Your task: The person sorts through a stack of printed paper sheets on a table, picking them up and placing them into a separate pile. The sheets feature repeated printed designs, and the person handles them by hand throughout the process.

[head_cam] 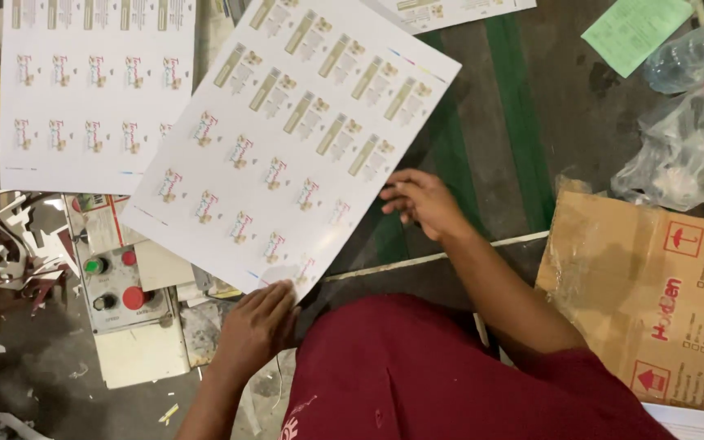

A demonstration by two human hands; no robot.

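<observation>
A large white printed sheet (pixel 287 138) with rows of small coloured labels lies tilted across the middle of the view. My left hand (pixel 258 326) touches its near corner from below, fingers laid flat against the edge. My right hand (pixel 421 202) grips the sheet's right edge with curled fingers. A second printed sheet (pixel 91 90) of the same kind lies flat under it at the upper left. I wear a dark red shirt (pixel 450 375).
A control box (pixel 116 281) with red and green buttons sits below the sheets at left. A brown cardboard box (pixel 653 293) stands at right, with clear plastic bags (pixel 686 147), a plastic bottle (pixel 694 49) and a green paper (pixel 633 28) beyond. Paper offcuts (pixel 10 244) lie at far left.
</observation>
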